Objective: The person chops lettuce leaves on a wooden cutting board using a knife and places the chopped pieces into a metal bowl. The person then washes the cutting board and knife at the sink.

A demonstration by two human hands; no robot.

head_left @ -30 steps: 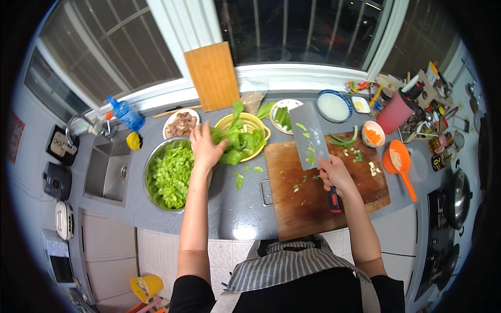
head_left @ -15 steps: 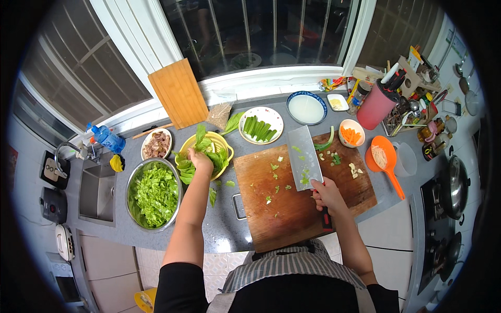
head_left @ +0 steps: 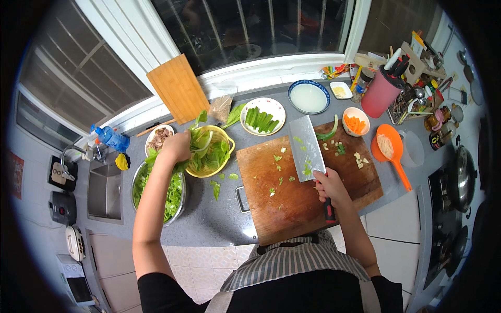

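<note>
My left hand (head_left: 179,147) is closed round a bunch of green lettuce leaves (head_left: 200,140), lifted between the yellow basket (head_left: 206,172) and a steel bowl (head_left: 180,207). More leaves lie in the basket. Chopped lettuce (head_left: 174,197) fills the bowl, partly hidden under my left forearm. In my right hand (head_left: 332,188) is the handle of a cleaver (head_left: 305,143), its broad blade flat over the wooden cutting board (head_left: 269,208) with green scraps stuck to it. Sliced garlic (head_left: 360,160), scallion pieces and lettuce bits are scattered on the board.
Behind the board stand a plate of cut green vegetable sticks (head_left: 261,120), a blue-rimmed bowl (head_left: 309,97) and a bowl of carrot pieces (head_left: 355,125). An orange strainer (head_left: 399,167) and a pink knife block (head_left: 381,96) are at right. The sink (head_left: 104,193) is at far left.
My left hand has come up out of the yellow basket and moved left toward the steel bowl, carrying lettuce leaves. The cleaver stays over the board in my right hand.
</note>
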